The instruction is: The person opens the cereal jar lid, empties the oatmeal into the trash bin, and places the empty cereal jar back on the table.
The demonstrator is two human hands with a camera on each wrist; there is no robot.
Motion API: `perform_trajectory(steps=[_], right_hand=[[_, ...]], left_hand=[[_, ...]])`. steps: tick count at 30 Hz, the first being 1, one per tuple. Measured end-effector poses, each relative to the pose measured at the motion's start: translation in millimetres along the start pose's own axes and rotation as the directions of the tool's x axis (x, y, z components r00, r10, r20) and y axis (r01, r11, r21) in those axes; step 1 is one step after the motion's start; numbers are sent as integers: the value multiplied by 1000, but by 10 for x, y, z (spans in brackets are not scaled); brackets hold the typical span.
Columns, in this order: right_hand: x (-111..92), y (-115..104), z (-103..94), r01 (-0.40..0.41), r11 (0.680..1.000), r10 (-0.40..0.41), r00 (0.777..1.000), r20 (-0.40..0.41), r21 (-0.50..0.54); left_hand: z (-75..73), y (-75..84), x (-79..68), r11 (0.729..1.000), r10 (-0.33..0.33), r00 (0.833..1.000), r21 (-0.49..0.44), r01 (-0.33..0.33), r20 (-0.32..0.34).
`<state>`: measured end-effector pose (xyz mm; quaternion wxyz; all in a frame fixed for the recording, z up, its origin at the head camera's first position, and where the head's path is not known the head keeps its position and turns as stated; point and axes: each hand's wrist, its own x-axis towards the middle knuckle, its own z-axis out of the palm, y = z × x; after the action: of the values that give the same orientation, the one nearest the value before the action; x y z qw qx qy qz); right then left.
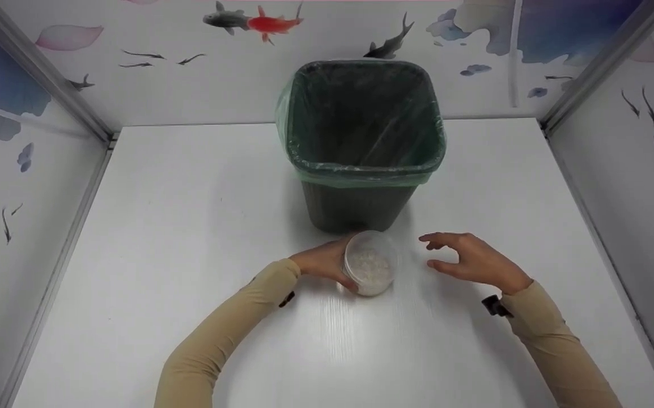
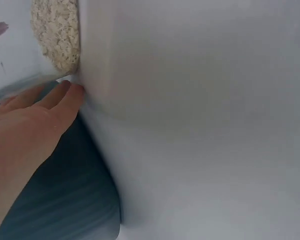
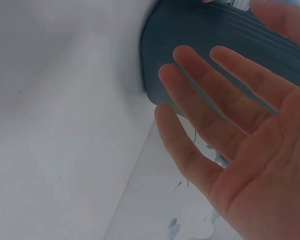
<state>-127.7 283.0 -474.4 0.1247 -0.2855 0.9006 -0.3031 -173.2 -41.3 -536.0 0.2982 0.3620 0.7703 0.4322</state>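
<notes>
A clear round plastic tub [image 1: 371, 266] stands in front of the bin, partly filled with pale flakes [image 2: 57, 32] that look like oats. My left hand [image 1: 325, 260] grips the tub from its left side, thumb toward the front and fingers behind it. In the left wrist view the fingers of the left hand [image 2: 35, 125] reach between the tub and the bin. To the right of the tub, my right hand [image 1: 477, 259] is held apart from it, palm toward it. Its fingers are spread and loosely bent around nothing in the right wrist view.
A dark bin [image 1: 355, 207] with a green liner bag [image 1: 361, 178] folded over its rim stands upright at the back middle of the white table [image 1: 191, 198]. Panels [image 1: 151, 90] printed with fish and petals enclose the back and both sides.
</notes>
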Motion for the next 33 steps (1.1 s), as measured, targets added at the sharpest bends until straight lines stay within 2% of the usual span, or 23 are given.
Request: perform_trajectory(steps=[7, 14, 17, 25, 29, 33], right_hand=[[-41, 56, 2, -18, 1000, 18, 1000, -24, 23], [-53, 106, -16, 6, 1000, -4, 997, -82, 21], [-56, 109, -28, 6, 1000, -4, 996, -94, 30], [-4, 42, -25, 46, 998, -43, 994, -103, 31], [28, -27, -11, 56, 996, -50, 994, -95, 67], [70, -119, 26, 82, 993, -75, 993, -88, 85]], left_hand=[[52, 36, 10, 999, 25, 1000, -21, -25, -8], [71, 86, -54, 1000, 15, 997, -21, -16, -71], [38, 118, -93, 1000, 15, 995, 1, -15, -103], [-122, 201, -221, 996, 90, 971, 31, -86, -219], [-184, 218, -267, 995, 99, 967, 48, -91, -233], [-197, 242, -306, 994, 85, 971, 91, -66, -222]])
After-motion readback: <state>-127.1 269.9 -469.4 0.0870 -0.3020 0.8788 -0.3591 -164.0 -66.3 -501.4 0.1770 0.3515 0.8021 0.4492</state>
